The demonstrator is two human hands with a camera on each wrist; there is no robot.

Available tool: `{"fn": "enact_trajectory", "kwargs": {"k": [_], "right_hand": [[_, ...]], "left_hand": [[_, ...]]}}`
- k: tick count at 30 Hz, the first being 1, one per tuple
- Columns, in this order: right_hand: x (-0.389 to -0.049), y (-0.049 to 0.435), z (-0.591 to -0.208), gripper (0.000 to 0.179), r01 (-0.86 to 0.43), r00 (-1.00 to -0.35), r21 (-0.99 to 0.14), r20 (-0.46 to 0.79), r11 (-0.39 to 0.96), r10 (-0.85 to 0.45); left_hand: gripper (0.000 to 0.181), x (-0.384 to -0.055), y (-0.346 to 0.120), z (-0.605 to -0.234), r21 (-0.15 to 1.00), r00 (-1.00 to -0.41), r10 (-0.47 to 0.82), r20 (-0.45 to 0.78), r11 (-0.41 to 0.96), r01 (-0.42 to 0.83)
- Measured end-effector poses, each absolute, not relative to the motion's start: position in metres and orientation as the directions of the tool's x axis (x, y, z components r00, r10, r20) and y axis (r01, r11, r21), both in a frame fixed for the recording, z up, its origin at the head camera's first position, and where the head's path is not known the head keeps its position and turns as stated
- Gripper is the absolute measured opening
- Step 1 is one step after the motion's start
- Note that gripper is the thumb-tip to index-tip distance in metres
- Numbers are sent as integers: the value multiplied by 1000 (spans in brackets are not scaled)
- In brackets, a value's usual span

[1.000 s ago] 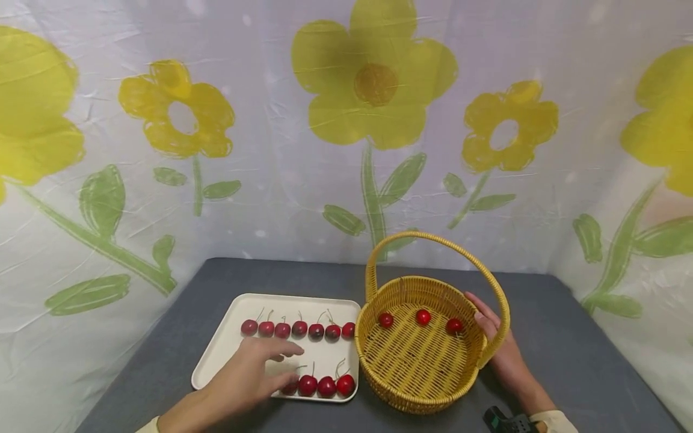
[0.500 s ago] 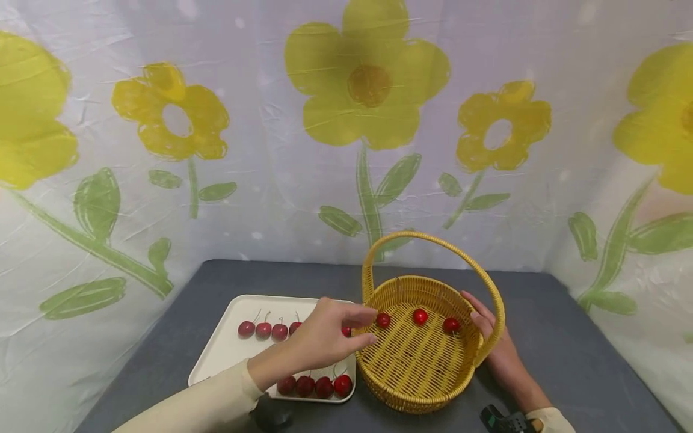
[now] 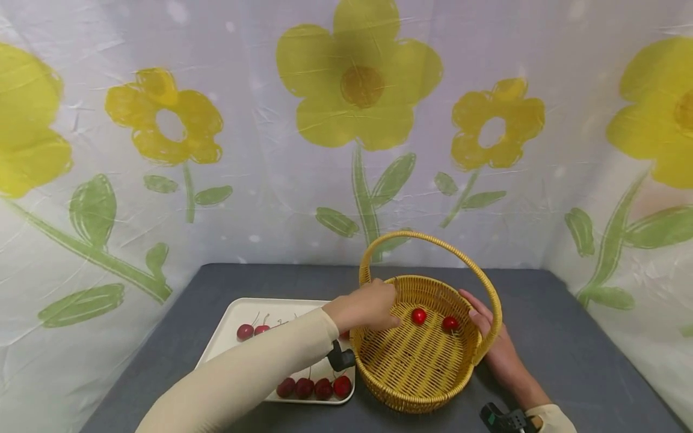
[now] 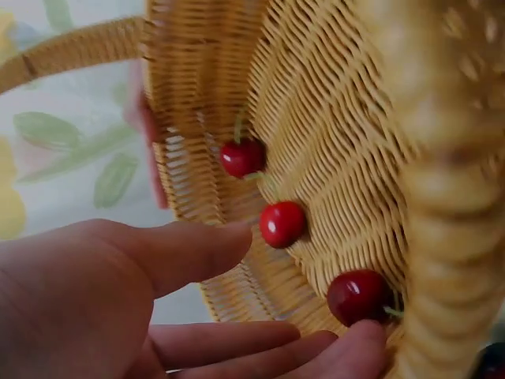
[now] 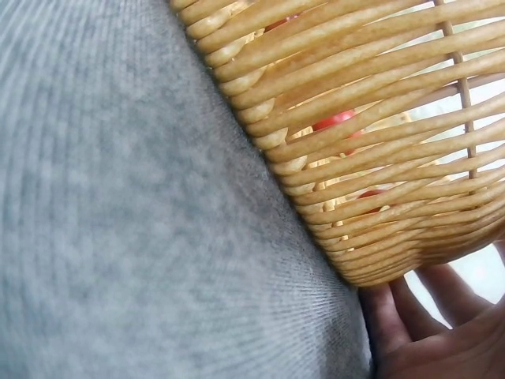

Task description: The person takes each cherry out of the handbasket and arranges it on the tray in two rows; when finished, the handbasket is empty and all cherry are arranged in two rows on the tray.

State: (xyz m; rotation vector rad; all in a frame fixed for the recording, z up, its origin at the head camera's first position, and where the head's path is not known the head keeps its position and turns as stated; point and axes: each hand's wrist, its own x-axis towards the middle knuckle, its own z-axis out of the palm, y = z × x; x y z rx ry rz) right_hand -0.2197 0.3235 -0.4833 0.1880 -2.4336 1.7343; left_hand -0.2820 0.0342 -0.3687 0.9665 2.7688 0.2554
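Note:
In the head view my left hand (image 3: 373,305) is inside the left part of a yellow wicker basket (image 3: 419,400). The left wrist view shows its thumb and fingers apart, one fingertip at the nearest dark red cherry (image 4: 359,296). Two more, a bright red cherry (image 4: 282,224) and a darker cherry (image 4: 242,157), lie farther along the basket floor. My right hand (image 3: 500,352) rests against the basket's right side, its fingers (image 5: 387,316) along the outer wicker. Part of that hand is hidden behind the basket wall.
A white tray (image 3: 216,343) lies left of the basket with cherries in two rows, partly hidden under my left sleeve. The basket's tall handle (image 3: 428,239) arches over it. Both stand on a dark grey table (image 3: 547,337) before a flower-printed curtain (image 3: 260,180).
My left hand has moved right, from over the tray into the basket, and now hides the leftmost cherry in the head view. The right hand stays at the basket's side.

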Motion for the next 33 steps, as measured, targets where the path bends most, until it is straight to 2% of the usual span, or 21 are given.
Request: {"fn": "enact_trajectory", "kwargs": {"k": [5, 12, 17, 19, 22, 28, 33], "right_hand": [[-220, 324, -483, 56, -198, -979, -922, 201, 333, -26], [-221, 325, -484, 56, -220, -975, -925, 218, 311, -42], [-220, 325, -483, 56, -211, -977, -926, 209, 312, -38], [-220, 325, -483, 56, -207, -978, -926, 206, 315, -37], [-219, 324, -483, 56, -203, -979, -925, 202, 320, -37], [-220, 325, -484, 56, -199, -979, -920, 199, 338, -34], [-219, 324, -483, 56, -196, -980, -927, 196, 321, -33]], "left_hand": [[25, -286, 47, -369, 186, -770, 597, -226, 802, 567], [40, -290, 57, -372, 128, -779, 561, -280, 826, 549], [19, -296, 59, -382, 119, -749, 594, -294, 800, 588], [19, -294, 57, -381, 130, -729, 626, -276, 776, 617], [19, -286, 50, -373, 193, -690, 688, -223, 725, 661], [13, -271, 31, -351, 393, -555, 826, -94, 543, 742], [8, -255, 7, -341, 542, -513, 858, 8, 427, 723]]}}
